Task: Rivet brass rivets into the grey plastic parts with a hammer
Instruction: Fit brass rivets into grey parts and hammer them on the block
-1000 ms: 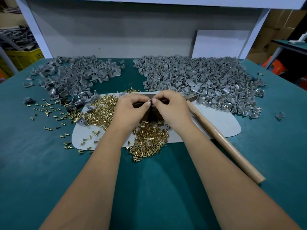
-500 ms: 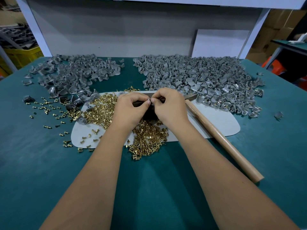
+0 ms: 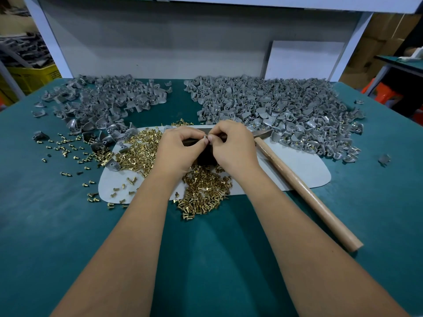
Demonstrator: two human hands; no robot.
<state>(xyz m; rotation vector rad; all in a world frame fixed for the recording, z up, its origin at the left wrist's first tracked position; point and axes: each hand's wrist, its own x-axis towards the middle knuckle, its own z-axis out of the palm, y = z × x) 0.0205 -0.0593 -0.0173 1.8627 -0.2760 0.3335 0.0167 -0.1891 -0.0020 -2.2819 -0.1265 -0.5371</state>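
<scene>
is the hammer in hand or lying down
Lying down: the hammer rests on the table beside the right hand; neither hand grips it.

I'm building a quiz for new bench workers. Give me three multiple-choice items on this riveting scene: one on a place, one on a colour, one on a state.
1. Where does the hammer lie?
A. right of the hands
B. left of the hands
C. on the shelf

2. What colour is the table cover?
A. red
B. teal
C. white

3. What are the hands doing?
A. resting flat
B. swinging the hammer
C. pinching a small part together

Answers: 1 A, its wooden handle lies right of the right hand. 2 B, the cloth shows teal. 3 C, left hand and right fingertips meet on a small grey piece.
</scene>
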